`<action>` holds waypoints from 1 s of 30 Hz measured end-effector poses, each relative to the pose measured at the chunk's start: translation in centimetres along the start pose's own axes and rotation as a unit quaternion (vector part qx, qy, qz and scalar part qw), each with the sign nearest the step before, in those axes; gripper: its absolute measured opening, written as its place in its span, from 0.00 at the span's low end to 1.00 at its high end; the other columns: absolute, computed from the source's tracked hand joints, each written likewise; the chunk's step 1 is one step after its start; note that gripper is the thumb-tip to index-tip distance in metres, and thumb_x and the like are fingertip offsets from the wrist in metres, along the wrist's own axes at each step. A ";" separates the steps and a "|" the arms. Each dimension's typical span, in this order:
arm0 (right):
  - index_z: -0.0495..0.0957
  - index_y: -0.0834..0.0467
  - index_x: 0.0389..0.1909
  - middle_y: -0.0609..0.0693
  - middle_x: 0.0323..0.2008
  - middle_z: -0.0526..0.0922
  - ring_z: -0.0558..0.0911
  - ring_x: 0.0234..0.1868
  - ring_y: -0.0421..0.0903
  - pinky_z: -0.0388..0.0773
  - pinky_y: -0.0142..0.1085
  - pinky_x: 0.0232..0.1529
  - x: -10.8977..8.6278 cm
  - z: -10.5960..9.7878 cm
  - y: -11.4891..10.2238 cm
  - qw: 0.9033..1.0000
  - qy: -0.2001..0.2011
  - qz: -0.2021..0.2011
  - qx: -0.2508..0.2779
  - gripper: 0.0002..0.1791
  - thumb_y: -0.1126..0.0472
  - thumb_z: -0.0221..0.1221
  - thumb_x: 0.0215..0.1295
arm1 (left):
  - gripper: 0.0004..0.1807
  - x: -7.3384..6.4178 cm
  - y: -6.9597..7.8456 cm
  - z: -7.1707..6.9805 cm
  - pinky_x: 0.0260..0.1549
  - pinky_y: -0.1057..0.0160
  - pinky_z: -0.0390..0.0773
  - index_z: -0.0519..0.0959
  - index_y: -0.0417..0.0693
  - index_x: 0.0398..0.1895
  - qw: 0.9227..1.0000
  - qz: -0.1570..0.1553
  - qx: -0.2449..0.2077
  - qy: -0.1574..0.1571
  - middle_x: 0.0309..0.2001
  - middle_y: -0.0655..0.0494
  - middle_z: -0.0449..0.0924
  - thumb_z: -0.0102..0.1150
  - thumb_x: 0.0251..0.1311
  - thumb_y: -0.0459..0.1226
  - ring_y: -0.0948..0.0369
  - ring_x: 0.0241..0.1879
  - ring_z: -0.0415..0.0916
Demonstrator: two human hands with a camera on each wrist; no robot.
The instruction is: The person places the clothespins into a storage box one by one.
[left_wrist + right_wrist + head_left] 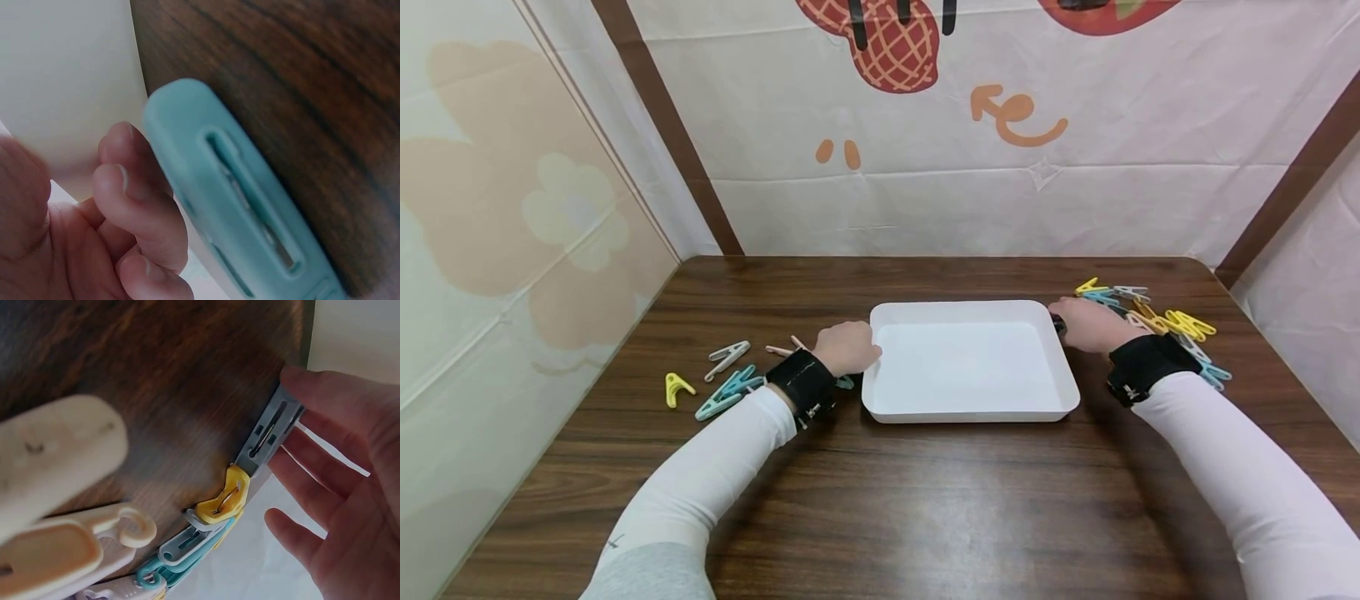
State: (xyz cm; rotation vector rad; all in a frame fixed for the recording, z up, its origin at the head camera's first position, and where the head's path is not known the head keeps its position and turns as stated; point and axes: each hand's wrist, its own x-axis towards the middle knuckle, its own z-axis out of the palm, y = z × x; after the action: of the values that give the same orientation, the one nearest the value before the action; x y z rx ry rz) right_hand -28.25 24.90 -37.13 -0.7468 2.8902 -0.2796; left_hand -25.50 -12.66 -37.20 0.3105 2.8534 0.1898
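Note:
A shallow white tray (966, 358) lies on the brown table. At its left side is my left hand (847, 347), gripping the rim with curled fingers (140, 200). Close under that wrist, a teal clothespin (212, 169) fills the middle of the left wrist view. My right hand (1093, 323) is by the tray's far right corner. Its thumb and fingers pinch the end of a grey clothespin (269, 434). Just beyond that clip sits a small yellow clothespin (226, 497), with grey and teal ones close behind.
Left of the tray lie a yellow clip (677, 388), a grey clothespin (727, 358) and teal clothespins (727, 392). A pile with yellow clothespins (1187, 325) and blue ones (1213, 373) lies at the right. A printed cloth (880, 208) hangs behind the table.

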 end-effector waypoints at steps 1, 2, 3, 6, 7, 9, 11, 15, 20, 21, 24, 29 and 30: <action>0.75 0.73 0.50 0.67 0.47 0.80 0.78 0.49 0.64 0.72 0.56 0.50 0.0 0.0 0.0 1.000 -0.001 0.005 -0.002 0.19 0.75 0.60 0.55 | 0.15 0.0 0.0 0.0 0.22 0.60 0.68 0.74 0.47 0.24 1.000 -0.001 0.001 0.001 0.23 0.53 0.71 0.48 0.67 0.42 0.57 0.23 0.71; 0.76 0.73 0.49 0.67 0.45 0.80 0.79 0.48 0.64 0.72 0.56 0.49 0.1 0.0 0.0 1.000 -0.001 0.008 -0.004 0.18 0.74 0.60 0.56 | 0.15 -0.1 0.0 -0.1 0.22 0.60 0.68 0.74 0.47 0.24 1.000 -0.001 0.002 0.001 0.23 0.53 0.71 0.48 0.67 0.42 0.57 0.23 0.71; 0.76 0.73 0.49 0.66 0.44 0.80 0.79 0.46 0.63 0.73 0.56 0.49 0.1 0.0 -0.1 1.000 0.000 0.012 -0.007 0.18 0.73 0.61 0.56 | 0.15 -0.1 0.0 -0.1 0.23 0.60 0.68 0.74 0.47 0.24 1.000 -0.001 0.002 0.001 0.23 0.53 0.71 0.48 0.67 0.42 0.57 0.23 0.71; 0.76 0.71 0.44 0.62 0.37 0.81 0.80 0.39 0.58 0.75 0.53 0.44 0.2 0.0 -0.1 1.000 0.005 0.017 -0.015 0.14 0.69 0.63 0.57 | 0.14 -0.3 0.1 -0.2 0.23 0.60 0.68 0.74 0.46 0.25 1.000 -0.005 0.002 0.000 0.23 0.53 0.72 0.48 0.68 0.42 0.57 0.24 0.71; 0.76 0.70 0.42 0.60 0.35 0.81 0.80 0.37 0.57 0.75 0.52 0.42 0.2 -0.1 0.0 1.000 0.008 0.017 -0.017 0.13 0.68 0.64 0.57 | 0.14 -0.3 0.1 -0.2 0.24 0.60 0.68 0.74 0.46 0.26 1.000 -0.006 0.002 -0.001 0.24 0.53 0.72 0.48 0.68 0.42 0.57 0.24 0.71; 0.76 0.69 0.39 0.58 0.32 0.81 0.80 0.35 0.55 0.75 0.51 0.40 0.1 -0.2 0.0 1.000 0.015 0.024 -0.011 0.12 0.67 0.65 0.58 | 0.14 -0.4 0.1 -0.3 0.24 0.60 0.68 0.75 0.46 0.26 1.000 -0.008 0.001 -0.001 0.24 0.53 0.71 0.48 0.68 0.42 0.57 0.24 0.71; 0.76 0.68 0.39 0.57 0.32 0.81 0.81 0.35 0.55 0.75 0.51 0.39 0.0 -0.5 0.1 0.999 0.023 0.035 0.005 0.11 0.67 0.65 0.58 | 0.14 -0.4 0.2 -0.3 0.24 0.60 0.67 0.75 0.46 0.26 1.000 -0.008 0.000 0.000 0.24 0.53 0.71 0.48 0.69 0.42 0.57 0.24 0.70; 0.76 0.70 0.44 0.62 0.36 0.81 0.80 0.39 0.58 0.74 0.53 0.41 -0.3 -1.7 0.0 0.996 0.053 0.065 0.034 0.14 0.65 0.63 0.61 | 0.14 -0.5 0.1 -0.3 0.23 0.60 0.67 0.74 0.46 0.25 1.000 -0.005 -0.002 0.001 0.23 0.53 0.71 0.48 0.68 0.42 0.57 0.23 0.70; 0.74 0.69 0.48 0.65 0.42 0.79 0.78 0.43 0.59 0.73 0.55 0.44 -0.6 -3.6 -1.0 0.990 0.093 0.096 0.050 0.18 0.60 0.62 0.64 | 0.14 -0.4 0.1 -0.3 0.22 0.60 0.67 0.74 0.46 0.25 1.000 0.001 -0.004 0.001 0.22 0.53 0.70 0.48 0.68 0.42 0.57 0.23 0.70; 0.74 0.69 0.49 0.64 0.43 0.79 0.78 0.43 0.59 0.72 0.55 0.44 -0.6 -3.9 -1.3 0.989 0.100 0.099 0.052 0.19 0.59 0.62 0.64 | 0.14 -0.3 0.1 -0.3 0.22 0.60 0.67 0.74 0.46 0.25 1.000 0.002 -0.004 0.002 0.22 0.53 0.70 0.48 0.68 0.42 0.57 0.22 0.70; 0.75 0.66 0.49 0.62 0.42 0.80 0.78 0.42 0.57 0.72 0.54 0.43 -0.3 -4.6 -2.4 0.988 0.116 0.091 0.053 0.18 0.58 0.63 0.64 | 0.14 -0.2 0.0 -0.3 0.22 0.60 0.67 0.74 0.46 0.25 1.000 0.003 -0.003 0.002 0.22 0.53 0.69 0.48 0.68 0.42 0.57 0.22 0.70; 0.76 0.64 0.47 0.57 0.39 0.80 0.78 0.39 0.53 0.73 0.50 0.41 0.5 -4.8 -4.6 0.992 0.116 0.043 0.038 0.17 0.59 0.64 0.62 | 0.14 -0.2 0.2 -0.2 0.23 0.60 0.67 0.75 0.45 0.27 1.000 -0.004 0.001 -0.002 0.23 0.53 0.70 0.48 0.69 0.42 0.57 0.23 0.70; 0.77 0.63 0.47 0.56 0.38 0.80 0.78 0.38 0.52 0.74 0.50 0.40 0.7 -4.7 -5.1 0.993 0.112 0.031 0.032 0.16 0.59 0.65 0.62 | 0.14 -0.2 0.2 -0.2 0.24 0.60 0.67 0.75 0.45 0.27 1.000 -0.005 0.002 -0.002 0.23 0.53 0.70 0.48 0.69 0.42 0.57 0.24 0.70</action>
State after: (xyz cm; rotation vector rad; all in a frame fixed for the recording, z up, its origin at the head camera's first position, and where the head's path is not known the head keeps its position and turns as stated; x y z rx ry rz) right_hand -27.37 20.89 -31.56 -0.6524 3.0900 -0.4756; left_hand -25.32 -12.50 -36.92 0.2972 2.8501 0.1822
